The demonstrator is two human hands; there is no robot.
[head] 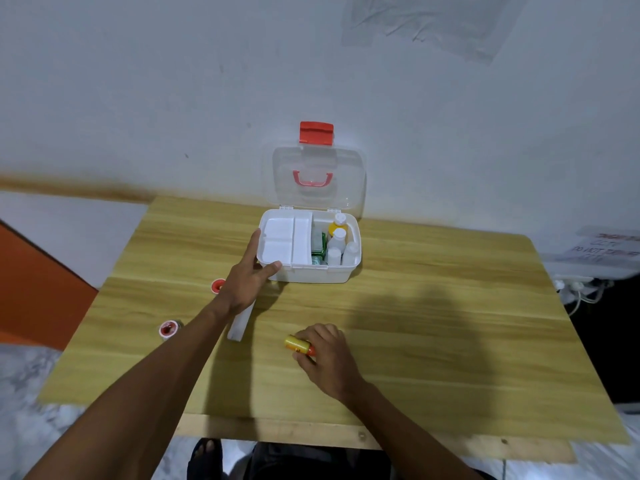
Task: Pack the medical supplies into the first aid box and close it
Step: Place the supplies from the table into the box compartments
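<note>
The white first aid box (pixel 313 273) stands open on the wooden table, its clear lid (pixel 317 178) with a red latch upright against the wall. A white divider tray (pixel 284 242) fills its left half; several white bottles (pixel 337 245) and green packets sit in its right half. My left hand (pixel 247 277) grips the box's front left corner, thumb on the rim. My right hand (pixel 325 355) is closed on a small yellow bottle (pixel 297 344) lying on the table. A white flat box (pixel 240 322) lies partly under my left wrist. Two red-and-white tape rolls (pixel 218 285) (pixel 168 329) rest to the left.
The table (pixel 433 323) stands against a pale wall. An orange panel (pixel 34 289) is at the left. White cables and a socket (pixel 575 289) sit off the table's right edge. My foot (pixel 207 455) shows below the near edge.
</note>
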